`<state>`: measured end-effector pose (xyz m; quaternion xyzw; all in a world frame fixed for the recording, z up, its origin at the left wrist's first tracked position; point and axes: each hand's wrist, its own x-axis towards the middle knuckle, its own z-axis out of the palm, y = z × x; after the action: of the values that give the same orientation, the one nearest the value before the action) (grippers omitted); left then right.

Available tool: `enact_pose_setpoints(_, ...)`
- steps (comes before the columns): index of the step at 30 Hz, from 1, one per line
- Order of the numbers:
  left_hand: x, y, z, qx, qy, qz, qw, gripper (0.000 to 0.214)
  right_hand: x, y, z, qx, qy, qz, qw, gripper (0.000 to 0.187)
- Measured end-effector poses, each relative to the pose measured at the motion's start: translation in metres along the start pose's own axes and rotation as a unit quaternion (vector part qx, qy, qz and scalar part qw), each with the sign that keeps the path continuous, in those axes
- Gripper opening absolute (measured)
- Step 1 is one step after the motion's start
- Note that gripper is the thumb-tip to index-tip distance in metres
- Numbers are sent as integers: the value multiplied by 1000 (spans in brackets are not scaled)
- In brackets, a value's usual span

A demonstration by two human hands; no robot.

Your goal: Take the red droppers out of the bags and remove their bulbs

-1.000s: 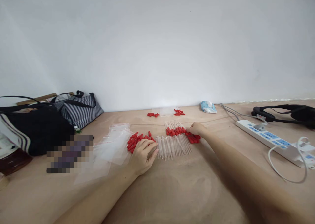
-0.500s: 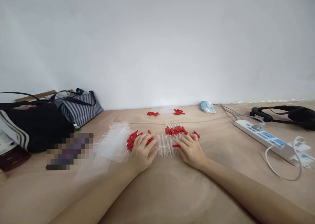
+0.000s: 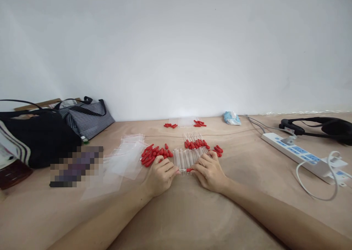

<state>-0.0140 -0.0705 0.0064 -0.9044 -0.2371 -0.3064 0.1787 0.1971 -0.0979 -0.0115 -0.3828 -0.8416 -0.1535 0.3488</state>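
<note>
Between my hands a clear glass dropper tube point(image 3: 182, 170) lies crosswise, with a red rubber bulb point(image 3: 189, 169) at its right end. My left hand point(image 3: 161, 175) is closed, pinching the tube's left end. My right hand point(image 3: 210, 171) is closed around the red bulb, which its fingers partly hide. Just beyond lies a row of loose glass tubes point(image 3: 187, 156). Behind that row are several droppers with red bulbs fitted point(image 3: 196, 143). A pile of red bulbs point(image 3: 150, 155) sits beyond my left hand, and a few more bulbs point(image 3: 218, 150) lie beyond my right.
Clear zip bags point(image 3: 123, 162) spread out at the left, beside a blurred-out object point(image 3: 78, 167). A black bag point(image 3: 49, 140) and a striped bag point(image 3: 90, 120) stand farther left. More droppers point(image 3: 185, 122) lie near the wall. At right are a tissue pack point(image 3: 231, 118), a power strip point(image 3: 294, 153) and a black headset point(image 3: 316, 129).
My left hand has left the bulb pile and its fingers have closed on the tube's end. The tube and bulb have come slightly nearer to me, and my hands are closer together.
</note>
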Motion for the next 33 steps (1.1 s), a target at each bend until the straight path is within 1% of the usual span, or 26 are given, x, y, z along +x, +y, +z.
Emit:
enact_pose_setpoints(2,-4,-4,-1,-8,4,-11,1000,24,-3,5,-2,1,2,12,1000,14)
enact_pose_setpoints(3,-6,-6,-2,-11,10,-25,1000,24,-5,8,-3,-2,8,29,1000,14)
enact_pose_setpoints(6,-15,-12,-5,-37,30,-90,995,21,-7,18,-5,7,43,96,994,16)
enact_pose_setpoints(8,-17,-11,-5,-67,28,-118,990,19,-6,25,-4,52,69,123,989,19)
enact_pose_setpoints(10,-15,-8,-2,-86,24,-130,987,21,-3,34,-2,103,94,150,979,23)
enact_pose_setpoints(12,-9,-5,3,-86,32,-137,986,28,-2,47,-1,132,116,197,964,26)
enact_pose_setpoints(14,1,-3,9,-85,46,-136,986,33,-4,63,-2,132,131,263,947,28)
enact_pose_setpoints(17,18,1,19,-90,68,-129,985,29,-11,86,-8,121,143,373,909,32)
enact_pose_setpoints(19,29,4,26,-97,73,-123,985,23,-15,96,-11,124,132,436,882,34)
enact_pose_setpoints(21,37,8,31,-99,68,-118,986,19,-17,101,-13,130,95,471,868,32)
enact_pose_setpoints(24,44,13,38,-95,44,-104,989,17,-18,102,-14,112,37,474,872,29)
enact_pose_setpoints(29,44,19,40,-95,7,-72,993,16,-15,97,-14,60,-35,425,903,24)
enact_pose_setpoints(31,42,20,39,-107,0,-69,992,14,-13,94,-16,25,-57,404,913,23)
enact_pose_setpoints(33,40,20,39,-125,-3,-70,990,12,-12,91,-17,-7,-69,394,916,23)
